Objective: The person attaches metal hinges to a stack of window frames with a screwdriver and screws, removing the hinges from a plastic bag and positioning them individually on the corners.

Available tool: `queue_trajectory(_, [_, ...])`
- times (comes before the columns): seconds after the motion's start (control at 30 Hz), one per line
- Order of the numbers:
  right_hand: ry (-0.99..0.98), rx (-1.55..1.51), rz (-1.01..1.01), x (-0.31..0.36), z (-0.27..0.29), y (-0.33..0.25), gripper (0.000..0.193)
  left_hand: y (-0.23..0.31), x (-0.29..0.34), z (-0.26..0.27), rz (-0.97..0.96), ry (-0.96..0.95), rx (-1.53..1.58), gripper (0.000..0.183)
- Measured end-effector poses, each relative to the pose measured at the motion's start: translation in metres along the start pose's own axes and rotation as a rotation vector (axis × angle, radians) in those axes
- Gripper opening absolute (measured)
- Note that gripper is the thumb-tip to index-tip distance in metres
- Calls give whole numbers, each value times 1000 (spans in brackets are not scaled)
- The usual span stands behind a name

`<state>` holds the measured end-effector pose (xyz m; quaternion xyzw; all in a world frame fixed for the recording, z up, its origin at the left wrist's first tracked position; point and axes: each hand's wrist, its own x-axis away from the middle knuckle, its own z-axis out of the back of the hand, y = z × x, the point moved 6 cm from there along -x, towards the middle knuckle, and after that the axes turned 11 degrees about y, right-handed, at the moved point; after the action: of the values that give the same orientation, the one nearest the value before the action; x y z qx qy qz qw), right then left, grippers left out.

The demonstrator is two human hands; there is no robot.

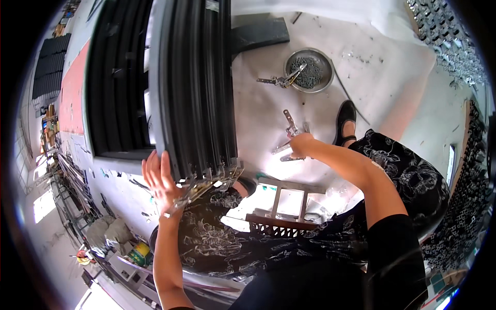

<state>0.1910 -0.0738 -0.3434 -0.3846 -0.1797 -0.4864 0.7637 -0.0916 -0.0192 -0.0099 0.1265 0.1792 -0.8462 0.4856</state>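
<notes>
My left hand (pixel 162 182) lies against the lower end of a tall dark metal frame (pixel 161 93), its fingers stretched out along the edge. Beside it, small metal fittings (pixel 209 181) stick out from the ends of the stacked dark frames (pixel 200 88). My right hand (pixel 302 144) is closed on a jointed metal hinge (pixel 290 122), low over the pale floor covering; the fingers partly hide it. Further off stands a round steel bowl (pixel 326 64) of grey screws (pixel 309 75). Another jointed metal piece (pixel 281 81) rests across the bowl's near-left rim.
A small metal-framed stool (pixel 279 199) stands between my legs. My shoe (pixel 345 121) is right of the bowl, near a thin dark cord (pixel 347 93). Heaps of small metal parts (pixel 460 206) line the right side. A dark block (pixel 261 36) lies beyond the frames.
</notes>
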Motion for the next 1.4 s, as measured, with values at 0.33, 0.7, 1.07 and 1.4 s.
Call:
queue_trajectory(0.33, [167,459,-100,63,166,23,35,8,8,41,212,-74,92,88])
queue_trajectory(0.7, [363,258,70,182,235,-54,42,31,175,198,661,55,-185,35])
queue_trajectory(1.07, [375,328,137,150,186,-100,41,57,274,234,980,223,-185,34])
queue_trajectory(1.4, [258,-628,-255,86,-3,-100,46,46,263,199,957,221,-84,41])
